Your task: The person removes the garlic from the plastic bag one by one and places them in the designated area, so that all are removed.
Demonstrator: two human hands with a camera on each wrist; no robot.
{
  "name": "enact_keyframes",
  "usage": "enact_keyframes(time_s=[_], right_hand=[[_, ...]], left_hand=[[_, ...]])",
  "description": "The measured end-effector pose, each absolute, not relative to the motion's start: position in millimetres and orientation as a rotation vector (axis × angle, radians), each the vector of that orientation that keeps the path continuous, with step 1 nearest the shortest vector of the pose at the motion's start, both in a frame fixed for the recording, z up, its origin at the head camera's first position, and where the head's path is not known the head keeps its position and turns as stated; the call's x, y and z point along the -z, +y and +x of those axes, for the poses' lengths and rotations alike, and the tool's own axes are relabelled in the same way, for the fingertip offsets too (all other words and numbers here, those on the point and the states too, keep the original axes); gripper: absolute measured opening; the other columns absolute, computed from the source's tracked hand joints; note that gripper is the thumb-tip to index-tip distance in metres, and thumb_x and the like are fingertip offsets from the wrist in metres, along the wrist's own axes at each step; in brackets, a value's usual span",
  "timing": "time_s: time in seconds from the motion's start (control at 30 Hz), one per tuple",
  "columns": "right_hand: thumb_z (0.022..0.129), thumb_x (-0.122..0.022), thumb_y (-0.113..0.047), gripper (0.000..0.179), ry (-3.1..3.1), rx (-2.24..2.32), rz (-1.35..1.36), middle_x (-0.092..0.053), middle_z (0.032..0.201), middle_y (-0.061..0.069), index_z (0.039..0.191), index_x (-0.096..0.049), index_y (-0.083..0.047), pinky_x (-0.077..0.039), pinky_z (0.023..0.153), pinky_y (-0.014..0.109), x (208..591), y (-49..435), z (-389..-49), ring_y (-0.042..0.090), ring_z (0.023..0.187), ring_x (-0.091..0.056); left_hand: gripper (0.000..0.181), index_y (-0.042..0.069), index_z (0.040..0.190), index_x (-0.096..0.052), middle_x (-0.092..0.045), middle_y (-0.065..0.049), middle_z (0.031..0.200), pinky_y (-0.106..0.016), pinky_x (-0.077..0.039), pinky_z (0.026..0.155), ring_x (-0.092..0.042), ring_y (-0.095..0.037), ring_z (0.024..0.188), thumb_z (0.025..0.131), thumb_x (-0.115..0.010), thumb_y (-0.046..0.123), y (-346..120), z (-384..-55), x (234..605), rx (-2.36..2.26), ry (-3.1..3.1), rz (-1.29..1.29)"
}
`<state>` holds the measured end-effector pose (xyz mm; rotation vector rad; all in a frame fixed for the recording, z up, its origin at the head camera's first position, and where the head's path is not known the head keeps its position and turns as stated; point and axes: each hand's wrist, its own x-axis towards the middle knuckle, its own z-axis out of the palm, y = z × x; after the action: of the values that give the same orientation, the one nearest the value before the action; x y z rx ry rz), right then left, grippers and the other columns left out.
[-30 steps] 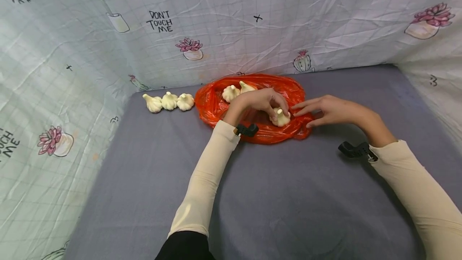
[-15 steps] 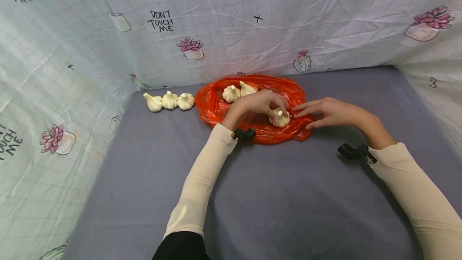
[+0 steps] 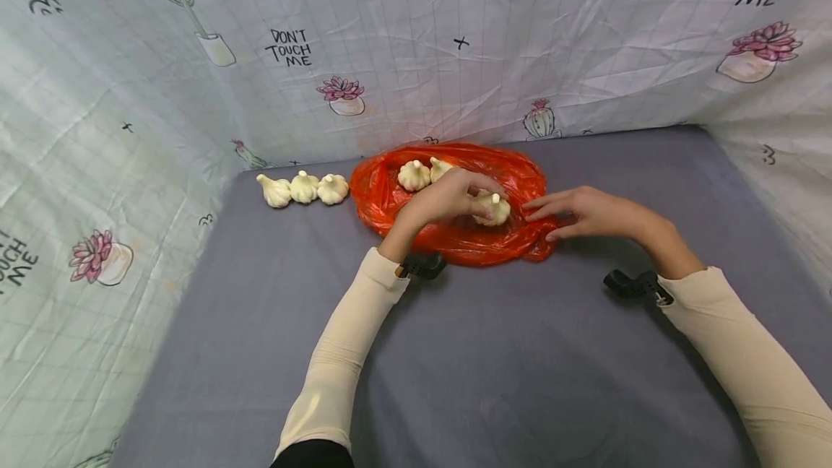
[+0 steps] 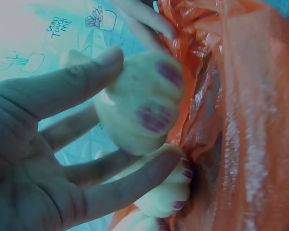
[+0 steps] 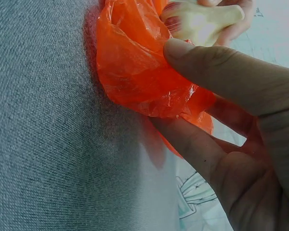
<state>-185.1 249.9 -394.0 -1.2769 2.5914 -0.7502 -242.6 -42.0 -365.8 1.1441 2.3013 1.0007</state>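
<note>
My left hand (image 3: 448, 197) grips a garlic bulb (image 3: 495, 211) above the red plastic bag (image 3: 477, 240). In the left wrist view, the thumb and fingers hold that bulb, which has purple patches on its base. Two more garlic bulbs (image 3: 413, 175) sit in the bag's open mouth, one of them partly behind my left hand. At the bag's right end, my right hand (image 3: 588, 211) holds the crumpled edge between thumb and fingers, as the right wrist view shows with the bag (image 5: 135, 67) bunched there.
Three garlic bulbs (image 3: 303, 187) stand in a row left of the bag, near the back of the grey-covered table (image 3: 487, 367). A printed cloth (image 3: 403, 42) hangs as a wall behind and along both sides.
My left hand has moved slightly left and toward me with the garlic bulb. The right hand stays at the bag's edge. The head view has shifted a little.
</note>
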Motion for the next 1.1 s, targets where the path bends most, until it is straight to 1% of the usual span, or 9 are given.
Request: enact_keyframes(time_s=[0.1,0.2,0.4,0.47,0.63,0.73,0.83,0.93,1.1], right_hand=[[0.092,-0.078,-0.018,0.041,2.606,0.755,-1.268,-0.059,0.143,0.013,0.131,-0.07,-0.01,-0.05,0.096,0.055,396.4,249.8,-183.9,0.038,0.128,-0.057],[0.091,-0.078,-0.017,0.041,2.613,0.736,-1.267,-0.06,0.142,0.013,0.13,-0.07,-0.009,-0.051,0.094,0.053,393.4,250.0,-185.0,0.036,0.126,-0.058],[0.092,-0.077,-0.018,0.041,2.598,0.736,-1.254,-0.059,0.143,0.013,0.131,-0.07,-0.009,-0.051,0.094,0.053,392.1,249.2,-184.9,0.036,0.128,-0.057],[0.092,-0.077,-0.018,0.041,2.595,0.745,-1.242,-0.059,0.144,0.013,0.131,-0.07,-0.009,-0.051,0.095,0.054,391.7,249.0,-184.7,0.036,0.128,-0.056],[0.093,-0.077,-0.018,0.041,2.592,0.751,-1.236,-0.058,0.145,0.013,0.132,-0.069,-0.009,-0.05,0.095,0.054,390.0,248.4,-184.7,0.037,0.129,-0.056],[0.093,-0.077,-0.019,0.041,2.594,0.747,-1.24,-0.058,0.145,0.013,0.132,-0.069,-0.009,-0.05,0.096,0.055,389.3,248.3,-184.6,0.037,0.129,-0.056],[0.092,-0.077,-0.019,0.041,2.593,0.74,-1.24,-0.059,0.144,0.013,0.131,-0.069,-0.009,-0.05,0.096,0.055,389.0,248.5,-184.9,0.037,0.129,-0.056],[0.092,-0.077,-0.019,0.041,2.598,0.734,-1.232,-0.059,0.144,0.013,0.131,-0.07,-0.008,-0.05,0.095,0.054,389.6,248.7,-185.3,0.037,0.129,-0.056],[0.091,-0.078,-0.019,0.041,2.598,0.736,-1.221,-0.059,0.144,0.012,0.13,-0.07,-0.008,-0.05,0.096,0.055,392.2,248.9,-185.9,0.037,0.129,-0.056]], left_hand=[[0.033,0.011,0.121,-0.075,-0.07,0.0,0.125,-0.026,-0.048,0.1,-0.061,-0.011,0.116,0.09,-0.08,0.019,-44.9,-236.9,366.9,-1.024,2.361,1.123],[0.027,0.012,0.115,-0.077,-0.067,-0.003,0.129,-0.025,-0.043,0.106,-0.056,-0.013,0.126,0.088,-0.081,0.017,-47.8,-233.6,364.4,-1.047,2.421,1.117],[0.018,0.01,0.099,-0.079,-0.067,-0.005,0.132,-0.023,-0.045,0.103,-0.058,-0.016,0.127,0.082,-0.086,0.012,-53.9,-226.0,360.0,-1.149,2.509,1.118],[0.017,0.009,0.097,-0.077,-0.068,-0.004,0.132,-0.023,-0.047,0.097,-0.06,-0.015,0.124,0.082,-0.086,0.01,-56.3,-223.5,358.7,-1.195,2.509,1.11],[0.019,0.008,0.102,-0.076,-0.074,-0.003,0.115,-0.024,-0.049,0.083,-0.064,-0.013,0.101,0.085,-0.083,0.009,-64.4,-218.8,357.4,-1.227,2.493,1.108],[0.023,0.007,0.107,-0.078,-0.074,-0.004,0.114,-0.022,-0.05,0.09,-0.064,-0.014,0.104,0.085,-0.083,0.009,-68.6,-217.2,358.4,-1.223,2.491,1.162],[0.029,0.005,0.112,-0.078,-0.071,-0.007,0.124,-0.024,-0.048,0.099,-0.063,-0.014,0.118,0.084,-0.083,0.008,-72.5,-216.6,359.3,-1.239,2.471,1.207],[0.034,0.005,0.118,-0.076,-0.069,-0.009,0.129,-0.025,-0.048,0.101,-0.062,-0.016,0.122,0.084,-0.082,0.008,-76.5,-215.4,358.9,-1.248,2.468,1.227],[0.038,0.005,0.121,-0.075,-0.07,-0.009,0.129,-0.026,-0.048,0.101,-0.063,-0.017,0.121,0.084,-0.082,0.009,-82.3,-212.8,357.5,-1.254,2.5,1.246]])
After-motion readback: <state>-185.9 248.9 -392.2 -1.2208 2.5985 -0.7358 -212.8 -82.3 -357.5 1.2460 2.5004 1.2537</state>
